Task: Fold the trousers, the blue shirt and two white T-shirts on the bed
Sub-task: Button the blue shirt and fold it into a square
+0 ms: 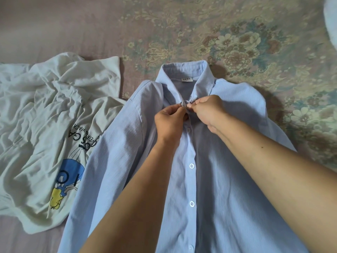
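The blue shirt [228, 161] lies face up on the bed, collar away from me, its front placket with white buttons running down the middle. My left hand [170, 123] pinches the left edge of the placket just below the collar. My right hand [209, 111] pinches the facing edge at the same spot, so the fingertips of both hands meet at the top button. A crumpled white T-shirt [45, 125] with a blue and yellow cartoon print lies to the left, partly under the shirt's sleeve. No trousers are in view.
The bed [237, 33] carries a pinkish sheet with a floral pattern at the far right. Plain pink sheet shows at the far left and near left corner. Something white [331, 21] shows at the top right edge.
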Motion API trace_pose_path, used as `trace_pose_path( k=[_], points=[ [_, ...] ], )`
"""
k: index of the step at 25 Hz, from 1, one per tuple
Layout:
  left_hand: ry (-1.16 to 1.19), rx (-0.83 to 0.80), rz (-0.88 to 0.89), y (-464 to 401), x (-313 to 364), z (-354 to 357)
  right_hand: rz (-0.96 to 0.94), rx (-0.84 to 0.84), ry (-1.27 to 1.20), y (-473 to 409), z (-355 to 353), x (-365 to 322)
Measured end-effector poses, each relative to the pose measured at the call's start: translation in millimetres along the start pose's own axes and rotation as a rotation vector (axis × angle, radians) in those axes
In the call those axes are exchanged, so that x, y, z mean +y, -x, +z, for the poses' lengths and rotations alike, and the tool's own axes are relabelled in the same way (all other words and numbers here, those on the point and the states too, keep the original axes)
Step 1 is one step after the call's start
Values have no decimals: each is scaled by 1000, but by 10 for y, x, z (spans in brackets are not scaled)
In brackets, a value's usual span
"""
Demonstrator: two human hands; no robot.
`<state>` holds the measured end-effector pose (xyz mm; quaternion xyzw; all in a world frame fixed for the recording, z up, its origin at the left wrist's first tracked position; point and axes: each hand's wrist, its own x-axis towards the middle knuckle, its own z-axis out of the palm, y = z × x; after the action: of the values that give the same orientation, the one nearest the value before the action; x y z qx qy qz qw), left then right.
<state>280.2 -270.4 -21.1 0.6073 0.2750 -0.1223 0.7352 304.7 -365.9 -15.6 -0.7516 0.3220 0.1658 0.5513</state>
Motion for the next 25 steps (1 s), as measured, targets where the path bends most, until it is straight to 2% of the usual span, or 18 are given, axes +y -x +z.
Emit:
trace_pose_path(
  k=[4, 8, 13, 19, 22, 25],
  points=[
    [186, 1, -197, -30, 79, 30, -18, -59, -51, 20, -61, -21],
    [137, 52, -222, -36, 109, 75, -65, -39, 21, 42, -71, 23],
    [-221, 124, -29, -91, 40, 103, -274, 36, 406, -28, 9, 61],
    [-401, 222, 143, -21, -120, 158, -250, -2, 527, -43, -34, -17],
    [-431, 250, 214, 37, -132, 190, -218, -10, 487, -62, -13, -22],
    [-422, 265, 233, 60, -187, 220, -139, 9, 298, -53, 38, 54]
  ],
)
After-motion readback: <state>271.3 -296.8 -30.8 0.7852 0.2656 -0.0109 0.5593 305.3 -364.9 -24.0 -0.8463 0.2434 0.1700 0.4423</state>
